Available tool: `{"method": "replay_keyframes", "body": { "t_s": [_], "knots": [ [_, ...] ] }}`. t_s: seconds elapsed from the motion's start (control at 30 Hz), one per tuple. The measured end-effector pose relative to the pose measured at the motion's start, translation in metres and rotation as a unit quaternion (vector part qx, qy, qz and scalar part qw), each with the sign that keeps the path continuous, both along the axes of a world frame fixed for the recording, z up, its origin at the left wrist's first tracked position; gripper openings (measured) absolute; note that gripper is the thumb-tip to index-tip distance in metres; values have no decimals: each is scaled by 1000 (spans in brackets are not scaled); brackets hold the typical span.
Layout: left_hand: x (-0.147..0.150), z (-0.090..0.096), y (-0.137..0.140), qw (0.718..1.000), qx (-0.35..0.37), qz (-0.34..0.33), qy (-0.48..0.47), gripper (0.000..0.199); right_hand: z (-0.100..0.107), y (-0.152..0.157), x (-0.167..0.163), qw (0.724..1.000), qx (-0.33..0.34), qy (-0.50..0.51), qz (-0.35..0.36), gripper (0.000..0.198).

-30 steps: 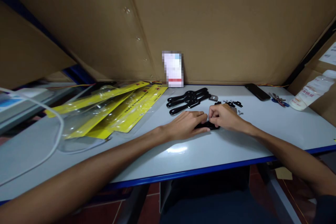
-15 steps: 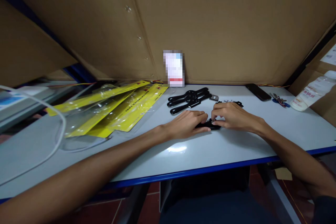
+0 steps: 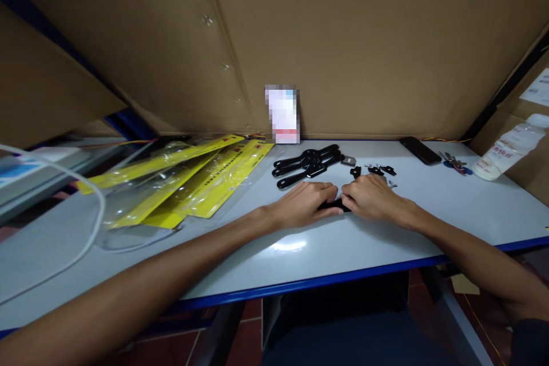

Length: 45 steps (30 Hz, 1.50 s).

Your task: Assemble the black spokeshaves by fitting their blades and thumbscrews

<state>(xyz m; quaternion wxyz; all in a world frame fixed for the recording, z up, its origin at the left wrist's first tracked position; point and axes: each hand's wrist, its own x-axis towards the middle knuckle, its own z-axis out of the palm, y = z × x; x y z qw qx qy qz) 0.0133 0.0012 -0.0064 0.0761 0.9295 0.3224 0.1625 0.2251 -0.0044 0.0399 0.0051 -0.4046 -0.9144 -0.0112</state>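
Observation:
My left hand [image 3: 305, 202] lies palm down on the white table [image 3: 343, 240], pressing on a flat black part [image 3: 332, 205] that shows only between my two hands. My right hand [image 3: 372, 198] meets it from the right, fingertips closed on the same black part. Just behind my hands lies a pile of long black handle-shaped parts [image 3: 309, 164]. Small black clips [image 3: 377, 170] and tiny metal screws are scattered behind my right hand.
Yellow-backed clear plastic packages [image 3: 189, 177] fan out at the left. A white cable [image 3: 92, 223] loops at the far left. A black phone [image 3: 420, 150], keys [image 3: 455, 163] and a white bottle [image 3: 512, 147] lie at the right. Cardboard walls surround the table.
My right hand has shifted slightly left and down onto the black part, uncovering the small clips behind it. My left hand has stayed in place.

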Motion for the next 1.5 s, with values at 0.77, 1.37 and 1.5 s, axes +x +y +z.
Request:
{"method": "replay_keyframes", "body": {
  "t_s": [0.77, 1.37, 1.5],
  "knots": [
    [2, 4, -1, 1000, -10, 3, -4, 49, -4, 5, -4, 999, 8, 21, -26, 27],
    [2, 3, 0, 1000, -16, 10, 12, 43, 28, 16, 26, 975, -107, 152, 119, 27],
    [1, 1, 0, 1000, -4, 7, 13, 44, 23, 15, 23, 982, -83, 126, 116, 22]
  ]
}}
